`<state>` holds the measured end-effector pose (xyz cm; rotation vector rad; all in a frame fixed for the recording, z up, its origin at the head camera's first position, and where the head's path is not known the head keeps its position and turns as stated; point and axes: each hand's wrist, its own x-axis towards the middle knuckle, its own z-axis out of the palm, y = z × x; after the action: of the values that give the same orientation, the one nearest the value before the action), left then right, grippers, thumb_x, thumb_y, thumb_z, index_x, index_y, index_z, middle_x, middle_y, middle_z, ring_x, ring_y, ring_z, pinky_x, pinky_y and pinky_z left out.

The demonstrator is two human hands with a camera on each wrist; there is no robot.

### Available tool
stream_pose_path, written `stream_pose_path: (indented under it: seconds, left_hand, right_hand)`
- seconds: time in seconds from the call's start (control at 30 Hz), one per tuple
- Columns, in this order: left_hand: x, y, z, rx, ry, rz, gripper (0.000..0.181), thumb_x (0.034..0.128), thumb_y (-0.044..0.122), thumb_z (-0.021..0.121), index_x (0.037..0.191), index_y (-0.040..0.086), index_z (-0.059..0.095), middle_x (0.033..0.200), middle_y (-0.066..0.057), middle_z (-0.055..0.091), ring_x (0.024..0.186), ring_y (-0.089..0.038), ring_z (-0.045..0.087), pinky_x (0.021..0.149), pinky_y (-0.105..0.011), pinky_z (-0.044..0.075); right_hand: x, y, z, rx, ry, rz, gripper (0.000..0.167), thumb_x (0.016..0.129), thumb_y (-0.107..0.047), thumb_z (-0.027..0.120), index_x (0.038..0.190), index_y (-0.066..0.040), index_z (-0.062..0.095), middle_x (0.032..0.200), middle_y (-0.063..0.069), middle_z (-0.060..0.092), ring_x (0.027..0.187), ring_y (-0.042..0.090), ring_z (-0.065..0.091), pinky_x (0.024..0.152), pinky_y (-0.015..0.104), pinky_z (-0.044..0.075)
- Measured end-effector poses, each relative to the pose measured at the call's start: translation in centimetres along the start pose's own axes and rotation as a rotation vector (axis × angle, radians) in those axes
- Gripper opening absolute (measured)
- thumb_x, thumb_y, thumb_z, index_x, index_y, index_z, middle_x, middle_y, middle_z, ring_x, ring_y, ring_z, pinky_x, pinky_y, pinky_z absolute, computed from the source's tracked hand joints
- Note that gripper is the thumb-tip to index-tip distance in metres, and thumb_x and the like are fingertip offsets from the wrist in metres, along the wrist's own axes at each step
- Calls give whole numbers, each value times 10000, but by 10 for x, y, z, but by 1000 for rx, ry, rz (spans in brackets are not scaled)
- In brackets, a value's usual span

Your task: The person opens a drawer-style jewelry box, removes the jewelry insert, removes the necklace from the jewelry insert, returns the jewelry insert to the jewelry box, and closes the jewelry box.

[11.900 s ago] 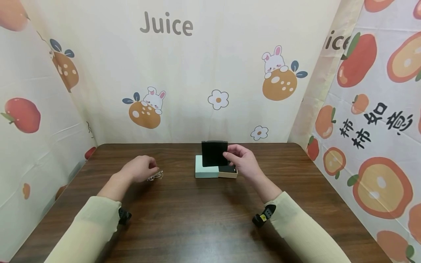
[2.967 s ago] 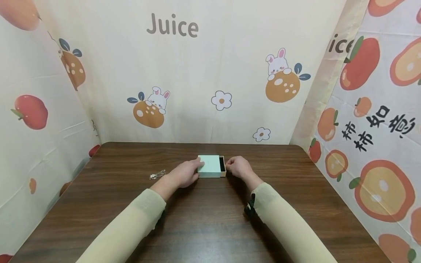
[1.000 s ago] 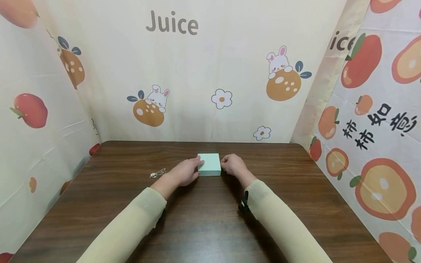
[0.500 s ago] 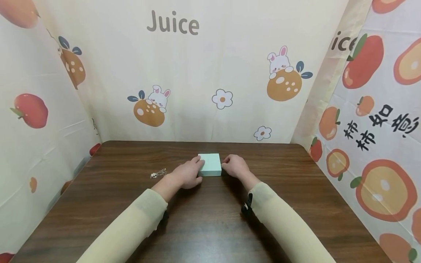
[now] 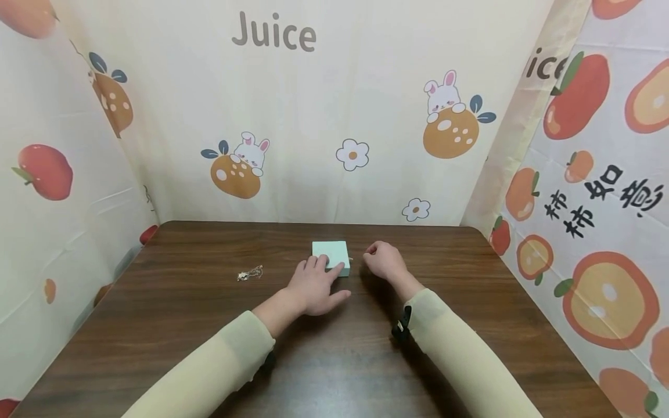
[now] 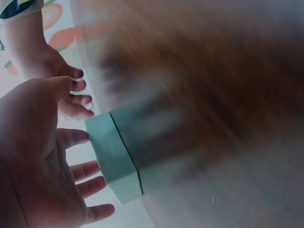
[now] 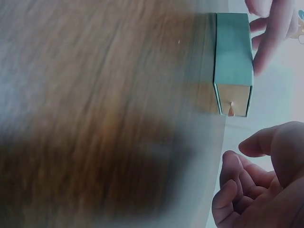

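Note:
A pale mint-green drawer box (image 5: 330, 248) sits fully closed at the far middle of the table. My left hand (image 5: 315, 285) is in front of it, fingers spread and fingertips over its top; the left wrist view shows those fingers straight beside the box (image 6: 111, 154). In the right wrist view, a small ribbon tab (image 7: 231, 109) sticks out of the box's tan drawer front (image 7: 241, 95). Just right of that end, my right hand (image 5: 387, 261) hovers with fingers loosely curled, holding nothing. A thin silver chain (image 5: 250, 273) lies bunched on the table, left of the left hand.
The dark wood-grain table (image 5: 334, 360) has a far edge close behind the box. Fruit-printed curtains (image 5: 292, 116) hang behind the table and on both sides.
Earlier the right hand held a black square pad over the open box. Since then the drawer has slid in. The right hand has backed off rightward; the left has shifted to the box's front.

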<state>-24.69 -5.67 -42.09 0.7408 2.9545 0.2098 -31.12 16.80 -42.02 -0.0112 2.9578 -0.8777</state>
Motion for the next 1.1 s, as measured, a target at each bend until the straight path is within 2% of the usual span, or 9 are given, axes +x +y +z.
stream_pose_path:
  seconds: [0.17, 0.37, 0.63, 0.87, 0.97, 1.1]
  left_hand:
    - [7, -14, -6, 13, -4, -75, 797, 1078, 705, 486, 1717, 235, 407, 1621, -227, 431, 1492, -421, 434, 1253, -627, 359]
    - [16, -34, -8, -37, -28, -138, 831, 1083, 686, 487, 1746, 211, 332, 1748, -236, 317, 1639, -426, 300, 1357, -632, 217]
    - [32, -44, -7, -107, -36, -205, 889, 1079, 698, 462, 1775, 201, 220, 1809, -247, 187, 1698, -451, 158, 1381, -632, 142]
    - [47, -48, -4, -123, -54, -239, 900, 1076, 694, 461, 1782, 213, 175, 1817, -250, 144, 1707, -441, 112, 1378, -634, 148]
    - [51, -51, -2, -123, -64, -247, 914, 1070, 696, 479, 1785, 226, 157, 1821, -246, 130, 1706, -442, 103, 1364, -648, 166]
    - [50, -54, -2, -122, -48, -237, 925, 1063, 667, 534, 1782, 205, 179, 1808, -253, 170, 1689, -451, 153, 1328, -670, 211]
  right_hand:
    - [7, 7, 1, -16, 16, -18, 288, 1048, -240, 598, 1180, -34, 750, 1033, 114, 760, 941, 295, 674, 893, 436, 577]
    - [1, 3, 0, -30, 7, 1, 297, 1067, -236, 594, 1209, -26, 749, 1112, 137, 772, 992, 310, 682, 971, 492, 579]
    - [-3, 5, 2, -40, 13, 5, 287, 1076, -244, 603, 1202, -41, 763, 1092, 121, 777, 969, 292, 685, 943, 478, 591]
    - [-5, 5, 4, -37, 11, 0, 283, 1070, -242, 614, 1188, -36, 768, 1091, 123, 779, 961, 292, 686, 939, 481, 592]
    - [-4, 5, 6, -41, 9, 1, 277, 1072, -249, 622, 1180, -43, 773, 1112, 121, 784, 975, 292, 690, 953, 482, 590]
    - [-5, 5, 8, -42, 10, 1, 269, 1075, -259, 630, 1171, -55, 778, 1117, 112, 786, 982, 287, 692, 958, 480, 589]
